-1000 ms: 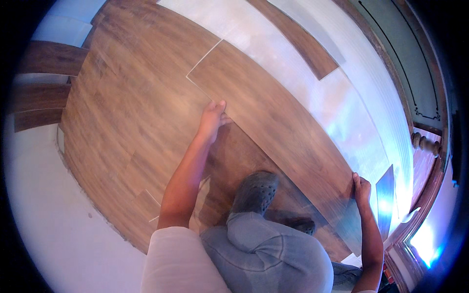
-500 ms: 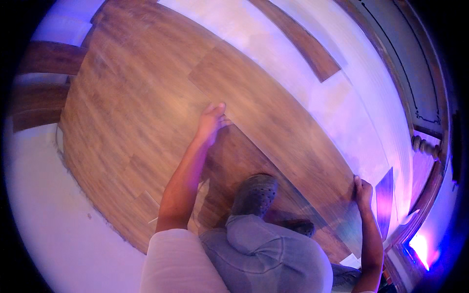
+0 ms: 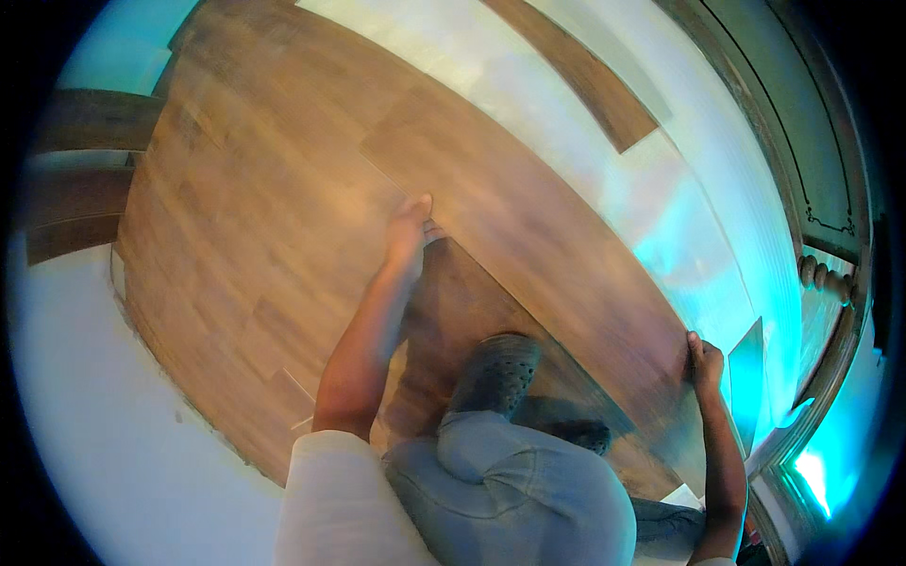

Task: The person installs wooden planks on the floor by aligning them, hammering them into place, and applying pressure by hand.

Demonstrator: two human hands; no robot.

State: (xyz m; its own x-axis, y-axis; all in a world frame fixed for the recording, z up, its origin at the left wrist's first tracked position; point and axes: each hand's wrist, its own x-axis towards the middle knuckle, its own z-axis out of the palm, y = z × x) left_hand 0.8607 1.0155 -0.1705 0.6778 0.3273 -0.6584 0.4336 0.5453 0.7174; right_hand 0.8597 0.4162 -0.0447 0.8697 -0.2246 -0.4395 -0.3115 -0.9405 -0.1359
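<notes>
A long brown wood-look floor plank (image 3: 547, 255) lies slantwise in front of me, its near edge raised a little with a dark gap beneath. At that near edge my left hand (image 3: 412, 231) is closed, thumb on top and fingers curled at the rim. Farther right, my right hand (image 3: 706, 365) grips the plank's right end, thumb uppermost; its other fingers are partly hidden. Laid planks (image 3: 236, 151) of the same brown cover the floor to the left and under my dark clog (image 3: 495, 373).
A loose plank (image 3: 585, 71) lies on the pale underlay (image 3: 528, 113) beyond. A short offcut (image 3: 747, 377) is by the right wall, near a bright light (image 3: 813, 476). More dark planks (image 3: 85, 189) sit at far left. A grey panelled door (image 3: 793, 123) stands at upper right.
The light has turned from purple to teal. Both hands keep their hold on the plank, with barely any shift.
</notes>
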